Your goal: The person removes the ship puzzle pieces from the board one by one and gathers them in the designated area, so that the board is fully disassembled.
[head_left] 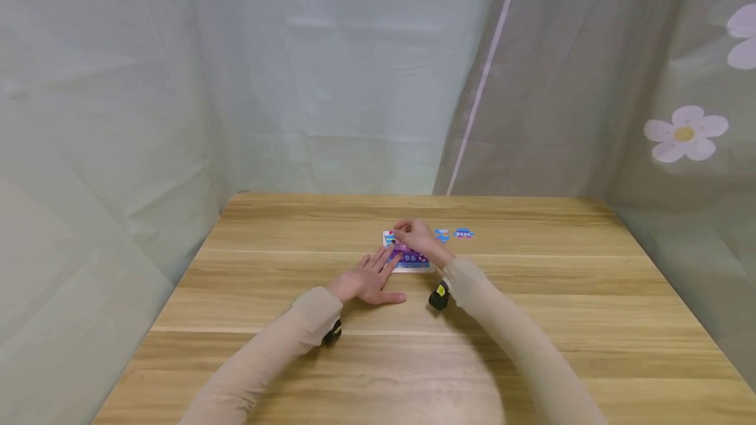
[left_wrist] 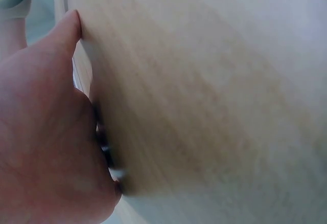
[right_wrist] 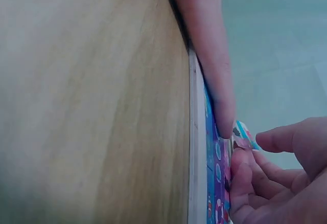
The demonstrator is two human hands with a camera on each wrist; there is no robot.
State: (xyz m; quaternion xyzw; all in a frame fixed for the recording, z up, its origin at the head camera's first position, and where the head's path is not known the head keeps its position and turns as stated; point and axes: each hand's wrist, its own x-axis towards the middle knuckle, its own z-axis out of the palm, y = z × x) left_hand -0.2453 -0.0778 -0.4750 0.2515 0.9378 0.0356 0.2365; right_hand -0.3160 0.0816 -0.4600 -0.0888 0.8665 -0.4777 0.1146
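Note:
A jigsaw puzzle in a white-edged tray (head_left: 413, 270) lies on the table, printed in purple, blue and pink. My left hand (head_left: 371, 282) is spread flat, fingertips on the puzzle's left part and thumb out over the wood. At the upper left of the tray, my right hand (head_left: 417, 236) pinches a small puzzle piece (right_wrist: 242, 135) between thumb and fingers. In the right wrist view that piece stands tilted up from the puzzle surface, beside a left fingertip. The left wrist view shows mainly the back of the left hand (left_wrist: 46, 127) and blurred wood.
Two blue loose puzzle pieces, one (head_left: 442, 235) nearer the tray and one (head_left: 463, 233) further right, lie on the wooden table (head_left: 295, 228). A pale curtain (head_left: 354, 84) hangs behind the table's far edge. Black wrist cameras (head_left: 439, 296) sit under both sleeves.

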